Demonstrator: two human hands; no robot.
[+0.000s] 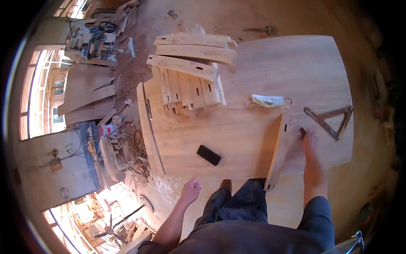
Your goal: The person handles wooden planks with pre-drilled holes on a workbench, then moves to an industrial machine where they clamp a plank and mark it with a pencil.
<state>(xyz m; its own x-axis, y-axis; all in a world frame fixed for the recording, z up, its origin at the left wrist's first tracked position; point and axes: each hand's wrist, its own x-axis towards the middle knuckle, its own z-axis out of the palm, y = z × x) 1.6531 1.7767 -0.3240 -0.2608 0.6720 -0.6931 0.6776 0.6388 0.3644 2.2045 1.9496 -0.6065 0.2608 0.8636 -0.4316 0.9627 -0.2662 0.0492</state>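
Observation:
My left hand [191, 190] hangs off the table's near edge with its fingers curled in, and I see nothing in it. Over the right part of the tabletop, my right hand [310, 140] has its fingers closed at a small dark brown piece [303, 132], too small to name. Left of that hand a long wooden board with slots [277, 153] stands on its narrow edge, its near end jutting past the table edge. A wooden triangle square [323, 120] lies just beyond my right hand.
The wooden tabletop [241, 127] bears a black phone [209, 155], a white face mask [268, 100] and a stack of slotted boards [186, 80]. Loose cables [137, 156] and offcuts litter the floor at left. A hammer [268, 30] lies beyond the table.

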